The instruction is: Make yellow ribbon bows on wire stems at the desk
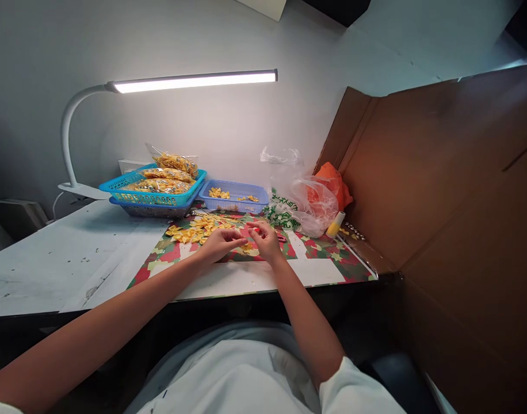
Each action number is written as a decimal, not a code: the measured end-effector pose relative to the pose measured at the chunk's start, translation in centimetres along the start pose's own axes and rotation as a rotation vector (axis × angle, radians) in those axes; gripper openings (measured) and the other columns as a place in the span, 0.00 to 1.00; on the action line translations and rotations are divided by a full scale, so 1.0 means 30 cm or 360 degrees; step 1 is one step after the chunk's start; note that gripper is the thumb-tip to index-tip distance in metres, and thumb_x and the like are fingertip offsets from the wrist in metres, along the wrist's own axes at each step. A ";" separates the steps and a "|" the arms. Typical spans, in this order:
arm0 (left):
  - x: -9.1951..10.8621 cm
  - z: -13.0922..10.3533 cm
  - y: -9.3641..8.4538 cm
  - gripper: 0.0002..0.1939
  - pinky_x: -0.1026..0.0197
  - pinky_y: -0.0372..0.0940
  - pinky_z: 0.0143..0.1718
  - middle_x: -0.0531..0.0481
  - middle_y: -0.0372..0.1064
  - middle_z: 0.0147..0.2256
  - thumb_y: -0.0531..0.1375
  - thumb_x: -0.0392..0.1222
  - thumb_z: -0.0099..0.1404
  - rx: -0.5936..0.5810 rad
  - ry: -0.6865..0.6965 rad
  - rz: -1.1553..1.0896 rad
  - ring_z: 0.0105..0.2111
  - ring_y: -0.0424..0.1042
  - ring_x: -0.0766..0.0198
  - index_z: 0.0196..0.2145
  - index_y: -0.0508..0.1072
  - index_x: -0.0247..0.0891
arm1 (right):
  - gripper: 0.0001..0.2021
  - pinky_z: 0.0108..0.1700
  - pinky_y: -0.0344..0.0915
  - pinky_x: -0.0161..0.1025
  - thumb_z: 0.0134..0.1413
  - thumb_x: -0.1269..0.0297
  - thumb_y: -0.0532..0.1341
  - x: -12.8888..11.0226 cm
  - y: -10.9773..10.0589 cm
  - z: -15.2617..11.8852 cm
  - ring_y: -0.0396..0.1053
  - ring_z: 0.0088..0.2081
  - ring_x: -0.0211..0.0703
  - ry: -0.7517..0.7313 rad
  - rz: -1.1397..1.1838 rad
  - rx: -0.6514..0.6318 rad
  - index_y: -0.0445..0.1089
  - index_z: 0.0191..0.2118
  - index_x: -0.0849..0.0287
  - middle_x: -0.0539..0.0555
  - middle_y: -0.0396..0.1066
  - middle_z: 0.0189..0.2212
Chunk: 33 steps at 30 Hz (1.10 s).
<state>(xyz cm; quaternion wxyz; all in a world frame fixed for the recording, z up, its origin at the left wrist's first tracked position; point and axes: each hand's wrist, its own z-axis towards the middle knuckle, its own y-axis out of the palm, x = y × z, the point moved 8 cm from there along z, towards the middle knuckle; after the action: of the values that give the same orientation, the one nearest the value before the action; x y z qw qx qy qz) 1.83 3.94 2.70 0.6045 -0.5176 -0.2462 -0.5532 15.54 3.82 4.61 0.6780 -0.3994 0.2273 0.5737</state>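
My left hand (pixel 220 244) and my right hand (pixel 266 240) face each other just above the patterned mat, fingertips close together. Both are closed in a pinch, and what they hold is too small to make out. A small yellow piece (pixel 247 248) shows between and below the fingertips; whether it is held or lies on the mat, I cannot tell. Something red (pixel 257 230) shows by my right fingers. To the left of my left hand spreads a pile of yellow bow-shaped pieces (pixel 190 233). A red-handled tool (pixel 281 237) lies partly hidden behind my right hand.
Stacked baskets (pixel 153 198) hold bags of yellow pieces (pixel 160 185). A blue-purple basket (pixel 233 204) holds more. Plastic bags (pixel 310 201), a yellow-and-white bottle (pixel 335 225) and a cardboard wall (pixel 440 172) stand right. A lit lamp (pixel 194 81) reaches overhead.
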 end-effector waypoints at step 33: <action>-0.048 0.005 -0.048 0.24 0.64 0.65 0.24 0.48 0.76 0.25 0.70 0.57 0.44 0.0139 -0.0178 -0.0167 0.24 0.73 0.62 0.32 0.75 0.35 | 0.03 0.48 0.57 0.45 0.53 0.70 0.61 -0.001 0.034 -0.017 0.62 0.43 0.48 -0.0001 -0.0624 -0.0294 0.68 0.31 0.55 0.53 0.68 0.37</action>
<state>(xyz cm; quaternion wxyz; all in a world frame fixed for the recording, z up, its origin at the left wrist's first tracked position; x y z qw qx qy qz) 0.16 4.89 2.01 0.5820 -0.5070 -0.3304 -0.5432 14.62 3.42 4.06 0.7373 -0.4962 0.0915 0.4493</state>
